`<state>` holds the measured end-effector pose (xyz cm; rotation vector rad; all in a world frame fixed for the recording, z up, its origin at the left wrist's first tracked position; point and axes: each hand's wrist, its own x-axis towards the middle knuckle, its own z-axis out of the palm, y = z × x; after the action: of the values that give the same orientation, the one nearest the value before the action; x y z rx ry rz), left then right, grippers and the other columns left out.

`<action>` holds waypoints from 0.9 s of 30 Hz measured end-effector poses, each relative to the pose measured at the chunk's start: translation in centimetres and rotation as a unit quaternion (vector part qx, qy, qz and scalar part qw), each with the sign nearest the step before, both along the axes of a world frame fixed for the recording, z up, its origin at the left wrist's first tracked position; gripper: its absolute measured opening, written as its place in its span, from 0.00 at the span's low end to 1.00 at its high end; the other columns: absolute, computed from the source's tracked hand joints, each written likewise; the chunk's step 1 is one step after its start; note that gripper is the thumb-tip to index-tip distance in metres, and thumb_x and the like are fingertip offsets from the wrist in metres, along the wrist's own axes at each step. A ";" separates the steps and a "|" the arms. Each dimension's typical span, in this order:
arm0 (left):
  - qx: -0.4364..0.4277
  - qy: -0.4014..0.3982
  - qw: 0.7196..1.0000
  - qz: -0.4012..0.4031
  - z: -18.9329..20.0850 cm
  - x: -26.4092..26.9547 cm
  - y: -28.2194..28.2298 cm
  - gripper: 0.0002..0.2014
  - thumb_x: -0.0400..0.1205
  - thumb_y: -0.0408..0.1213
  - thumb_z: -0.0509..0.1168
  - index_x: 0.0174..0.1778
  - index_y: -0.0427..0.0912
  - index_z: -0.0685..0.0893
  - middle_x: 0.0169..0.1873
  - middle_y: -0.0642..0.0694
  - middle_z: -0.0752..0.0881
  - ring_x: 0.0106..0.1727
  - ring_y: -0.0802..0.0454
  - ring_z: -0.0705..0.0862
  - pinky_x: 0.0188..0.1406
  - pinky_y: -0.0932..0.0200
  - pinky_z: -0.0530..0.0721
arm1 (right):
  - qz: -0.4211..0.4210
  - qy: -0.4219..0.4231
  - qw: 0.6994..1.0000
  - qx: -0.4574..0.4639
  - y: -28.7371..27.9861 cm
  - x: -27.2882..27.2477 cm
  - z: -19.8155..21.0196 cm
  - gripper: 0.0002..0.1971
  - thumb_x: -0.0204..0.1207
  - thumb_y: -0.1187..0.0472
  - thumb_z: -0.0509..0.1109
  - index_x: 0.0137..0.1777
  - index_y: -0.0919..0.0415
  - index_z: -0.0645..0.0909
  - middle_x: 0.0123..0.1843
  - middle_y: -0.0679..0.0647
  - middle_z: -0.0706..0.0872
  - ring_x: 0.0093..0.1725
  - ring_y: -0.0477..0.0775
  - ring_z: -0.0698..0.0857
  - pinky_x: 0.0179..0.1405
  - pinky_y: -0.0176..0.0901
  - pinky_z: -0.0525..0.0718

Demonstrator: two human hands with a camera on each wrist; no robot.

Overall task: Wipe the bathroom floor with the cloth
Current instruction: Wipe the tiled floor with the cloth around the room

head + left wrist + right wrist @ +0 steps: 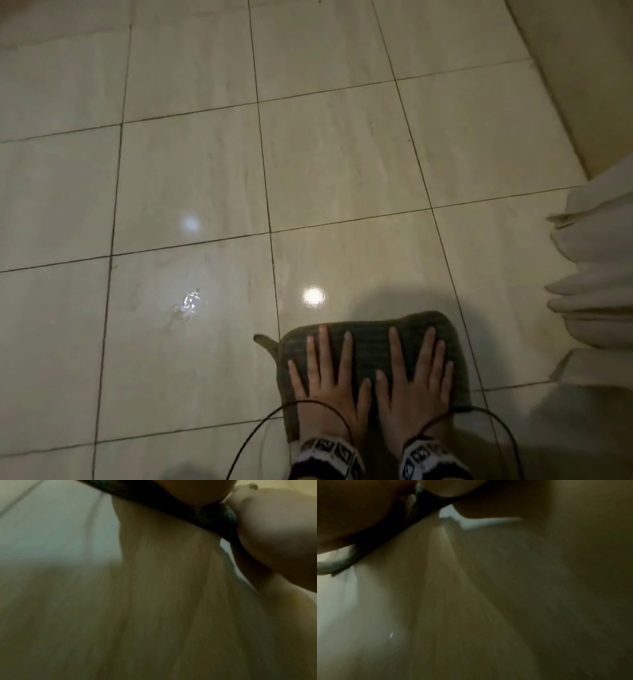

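A dark green folded cloth (370, 342) lies flat on the pale tiled floor (191, 164) at the bottom centre of the head view. My left hand (325, 373) presses flat on its left half with fingers straight and spread. Beside it, my right hand (414, 377) presses on the right half the same way. A small corner of cloth sticks out at the left. Both wrist views are blurred; the left wrist view shows a dark edge of the cloth (214, 516) against the floor, and the right wrist view shows the cloth's edge (426, 505) under the hand.
A wet patch (190, 301) glints on the tile left of the cloth, near two round light reflections. White folded fabric (596, 274) hangs at the right edge. A beige wall base (582, 68) runs along the upper right. Black cables (260, 435) loop over both wrists.
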<state>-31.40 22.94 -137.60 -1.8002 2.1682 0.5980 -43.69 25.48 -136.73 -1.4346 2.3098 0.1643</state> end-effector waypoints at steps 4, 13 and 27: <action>0.002 -0.011 1.000 0.028 0.0 -0.3 5.1 0.37 0.75 0.63 0.56 0.81 0.54 0.68 0.85 0.39 0.58 0.87 0.42 0.45 0.77 0.30 0.48 | 0.010 -0.030 0.999 0.021 4.0 0.1 0.5 0.35 0.81 0.36 0.32 0.86 0.45 0.50 0.86 0.69 0.53 0.81 0.75 0.61 0.79 0.67 0.52; 0.021 0.028 0.999 0.042 0.7 -1.6 -2.8 0.39 0.81 0.64 0.50 0.87 0.56 0.49 0.86 0.39 0.47 0.85 0.37 0.48 0.78 0.29 0.43 | 0.107 -0.025 0.994 -0.005 -5.1 -4.8 0.2 0.34 0.79 0.37 0.45 0.86 0.41 0.52 0.87 0.67 0.47 0.84 0.72 0.54 0.81 0.65 0.48; -0.021 0.049 0.996 0.065 0.6 -4.3 -13.6 0.38 0.84 0.64 0.43 0.83 0.59 0.29 0.83 0.45 0.25 0.84 0.43 0.28 0.78 0.30 0.29 | 0.145 0.005 0.989 -0.042 -15.0 -7.2 -0.7 0.34 0.80 0.34 0.35 0.85 0.38 0.34 0.86 0.61 0.31 0.86 0.64 0.36 0.83 0.61 0.37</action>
<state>-35.73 9.36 -137.01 -1.9856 2.1514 0.6876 -50.90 10.48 -137.45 -1.8125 2.1269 0.1583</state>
